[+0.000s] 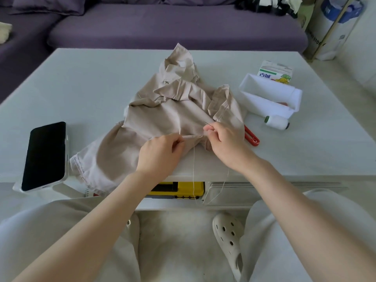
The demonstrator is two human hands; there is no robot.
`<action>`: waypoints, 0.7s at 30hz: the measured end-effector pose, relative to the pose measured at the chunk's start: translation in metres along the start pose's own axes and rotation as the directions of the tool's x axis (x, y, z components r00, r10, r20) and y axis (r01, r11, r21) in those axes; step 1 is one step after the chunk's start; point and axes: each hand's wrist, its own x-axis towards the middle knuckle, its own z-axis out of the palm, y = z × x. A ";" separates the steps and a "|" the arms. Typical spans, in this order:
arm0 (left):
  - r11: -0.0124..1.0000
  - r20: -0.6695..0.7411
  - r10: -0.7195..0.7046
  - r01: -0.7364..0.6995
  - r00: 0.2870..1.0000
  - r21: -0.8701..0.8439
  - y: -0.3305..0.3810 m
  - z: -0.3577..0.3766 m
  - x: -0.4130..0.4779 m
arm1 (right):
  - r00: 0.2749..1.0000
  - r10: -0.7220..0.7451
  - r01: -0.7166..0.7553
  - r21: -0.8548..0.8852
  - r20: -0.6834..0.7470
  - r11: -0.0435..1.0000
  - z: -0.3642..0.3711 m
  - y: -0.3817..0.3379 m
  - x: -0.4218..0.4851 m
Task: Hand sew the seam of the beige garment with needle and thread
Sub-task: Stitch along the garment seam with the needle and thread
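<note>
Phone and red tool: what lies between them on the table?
Head view: the garment lies between phone and red tool; the left hand pinches its seam, the right hand the needle.

On table (91,88), garment (173,115) lying centre; phone (45,155) lying left of it; box (270,96), spool (276,122) lying right; sofa (162,27) standing behind.

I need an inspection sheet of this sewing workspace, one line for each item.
Surface: white table, work at its middle.
Job's things: beige garment crumpled on the table; thread hangs from the seam over the near edge; white spool lies on its side.
Clutter: phone at the left edge; red-handled tool, white box and drink carton at the right.
Hands: left hand pinches the seam fold; right hand pinches the needle beside it.
Cables: nothing seen.
Surroundings: purple sofa behind the table.
</note>
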 end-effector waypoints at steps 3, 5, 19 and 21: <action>0.995 0.024 -0.056 0.058 0.998 -0.080 -0.004 0.001 0.003 | 0.990 -0.133 0.133 -0.008 -0.035 0.991 0.006 0.000 -0.008; 0.988 0.037 -0.093 0.097 0.995 -0.121 -0.004 0.002 0.004 | 0.980 -0.190 0.188 -0.034 -0.056 0.982 0.010 0.000 -0.014; 0.973 -0.026 -0.147 0.139 0.989 -0.186 -0.007 0.008 0.003 | 0.987 -0.154 0.148 -0.127 -0.039 0.981 0.027 0.004 -0.022; 0.976 -0.028 -0.136 0.129 0.990 -0.176 -0.006 0.008 0.002 | 0.988 -0.151 0.144 -0.133 -0.040 0.981 0.027 0.003 -0.022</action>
